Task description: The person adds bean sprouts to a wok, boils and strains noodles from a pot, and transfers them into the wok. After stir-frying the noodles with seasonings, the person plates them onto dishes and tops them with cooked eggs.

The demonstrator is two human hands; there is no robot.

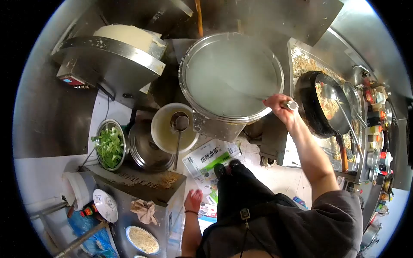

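My right hand is wrapped round the handle of a long metal utensil at the right rim of a large steel pot. Its thin shaft slopes into cloudy, steaming liquid, which hides the far end, so its kind does not show. My left hand hangs low beside the steel counter, fingers loosely apart, with nothing in it. A ladle rests in a white bucket of pale liquid left of the pot.
At right, a black wok holds food and a utensil, near bottles and jars. Left are a bowl of chopped greens, a steel lid, crumpled paper and a plate of pale food. Flattened cardboard lies on the floor.
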